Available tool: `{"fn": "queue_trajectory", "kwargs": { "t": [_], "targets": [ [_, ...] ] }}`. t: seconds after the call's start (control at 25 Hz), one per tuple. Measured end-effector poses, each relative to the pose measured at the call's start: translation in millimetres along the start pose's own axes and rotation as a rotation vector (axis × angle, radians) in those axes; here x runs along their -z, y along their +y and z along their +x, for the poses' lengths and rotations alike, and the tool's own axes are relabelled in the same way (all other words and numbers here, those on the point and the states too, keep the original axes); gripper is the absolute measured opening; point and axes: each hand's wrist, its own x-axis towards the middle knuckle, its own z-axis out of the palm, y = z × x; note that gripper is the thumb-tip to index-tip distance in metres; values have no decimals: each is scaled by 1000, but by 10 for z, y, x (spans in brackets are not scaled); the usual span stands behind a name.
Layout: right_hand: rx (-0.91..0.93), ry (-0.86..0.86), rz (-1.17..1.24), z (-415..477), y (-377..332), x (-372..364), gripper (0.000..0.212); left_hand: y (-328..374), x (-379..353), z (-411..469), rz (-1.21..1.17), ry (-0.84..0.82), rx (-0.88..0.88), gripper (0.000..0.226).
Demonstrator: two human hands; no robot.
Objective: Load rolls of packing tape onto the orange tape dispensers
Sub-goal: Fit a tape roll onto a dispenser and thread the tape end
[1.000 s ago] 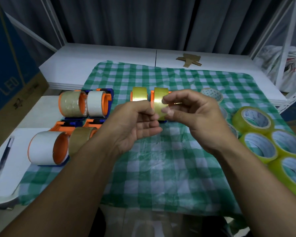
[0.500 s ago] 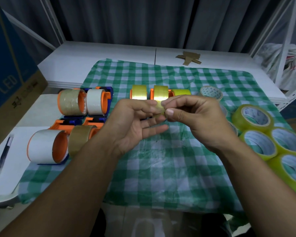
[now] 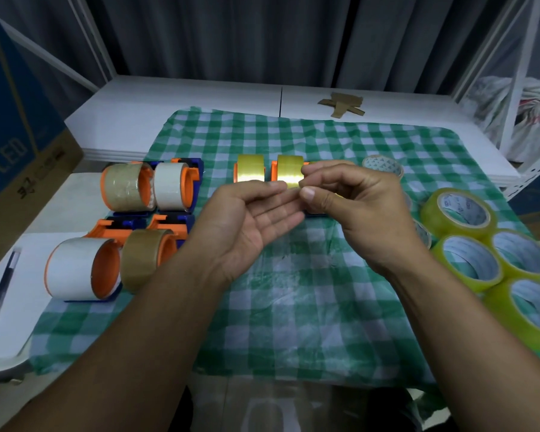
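Head view. The left hand lies palm up above the checked cloth, its fingers straight and holding nothing. The right hand has thumb and forefinger pinched together at the edge of a yellow tape roll seated on an orange dispenser; whether tape lies between them cannot be told. Loaded dispensers stand at left, and loose yellow rolls lie at right.

Four loaded orange dispensers are lying at the cloth's left edge. Two yellow rolls on dispensers are standing towards the far edge. Loose yellow-green rolls are clustering along the right edge.
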Motion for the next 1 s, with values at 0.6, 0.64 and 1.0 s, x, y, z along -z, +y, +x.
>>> {"fn": "queue_trajectory", "kwargs": {
  "t": [0.6,0.64,1.0],
  "targets": [
    [-181,0,-42,-1,-13,-49,5,-46,14,12,195,52,-128,17],
    [-186,6,-40,-2,-19,-58,5,-54,12,16,191,52,-123,17],
    [-278,125,-54,-11,-86,-124,35,-102,-4,20,206,34,-148,23]
  ]
}}
